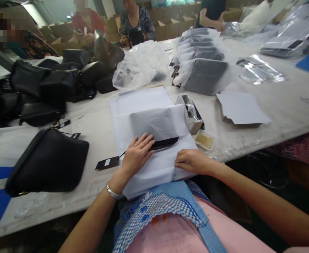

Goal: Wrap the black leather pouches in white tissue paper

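A black bag (165, 143) lies on white tissue sheets (144, 172) in front of me, its upper part covered by a sheet that shows it as grey. My left hand (138, 153) lies flat on the bag's left part, fingers stretched out. A black tag (107, 163) on a cord sticks out to the left. At the lower right of the sheets, my right hand (190, 161) has its fingers curled together at the paper's edge; a fold of tissue is between them.
Black bags (49, 161) pile up on the left. Behind stand wrapped bags (207, 75) and crumpled plastic (144, 63). On the right are a tape dispenser (193, 114), a small dish (204, 140) and white cards (241, 107). Several people are across the table.
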### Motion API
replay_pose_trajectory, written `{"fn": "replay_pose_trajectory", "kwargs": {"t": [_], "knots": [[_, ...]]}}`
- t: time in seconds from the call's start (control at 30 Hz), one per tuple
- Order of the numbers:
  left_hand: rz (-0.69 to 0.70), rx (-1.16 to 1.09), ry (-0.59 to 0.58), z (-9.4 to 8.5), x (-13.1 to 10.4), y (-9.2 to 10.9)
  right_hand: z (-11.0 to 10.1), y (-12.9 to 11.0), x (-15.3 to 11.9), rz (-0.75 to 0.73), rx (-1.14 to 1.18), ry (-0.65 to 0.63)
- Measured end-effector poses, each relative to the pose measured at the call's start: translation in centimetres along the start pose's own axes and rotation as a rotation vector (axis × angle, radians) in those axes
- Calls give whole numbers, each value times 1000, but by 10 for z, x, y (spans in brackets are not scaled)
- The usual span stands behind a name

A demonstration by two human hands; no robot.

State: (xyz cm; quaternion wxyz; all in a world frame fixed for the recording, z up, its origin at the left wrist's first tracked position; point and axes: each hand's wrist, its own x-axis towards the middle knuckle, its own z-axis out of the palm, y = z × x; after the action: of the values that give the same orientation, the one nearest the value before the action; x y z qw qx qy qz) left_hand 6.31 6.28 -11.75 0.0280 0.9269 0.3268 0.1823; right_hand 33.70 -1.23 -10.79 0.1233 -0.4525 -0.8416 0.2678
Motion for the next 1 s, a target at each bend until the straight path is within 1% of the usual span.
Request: {"fn": "replay_pose_trajectory", "kwargs": {"t": [0.17, 0.33, 0.4, 0.47, 0.57, 0.63, 0.8, 1.0], "knots": [[-6, -15, -41, -9, 3, -1, -5, -2, 5, 27, 1, -31], [-19, -22, -76, -14, 5, 2, 2, -5, 4, 50, -25, -26], [-26, -25, -83, -15, 5, 4, 7, -7, 1, 25, -26, 1], [-34, -25, -90, -15, 6, 5, 14, -9, -5, -31, -45, 44], [-43, -26, -89, -15, 6, 5, 25, -11, -15, -131, -109, 85], [-42, -26, -86, -14, 6, 4, 31, -12, -21, -172, -163, 94], [-44, -35, -86, -15, 6, 5, 40, -13, -28, -191, -259, 126], [-43, -35, -88, -15, 5, 5, 41, -8, -27, -214, -233, 131]]}}
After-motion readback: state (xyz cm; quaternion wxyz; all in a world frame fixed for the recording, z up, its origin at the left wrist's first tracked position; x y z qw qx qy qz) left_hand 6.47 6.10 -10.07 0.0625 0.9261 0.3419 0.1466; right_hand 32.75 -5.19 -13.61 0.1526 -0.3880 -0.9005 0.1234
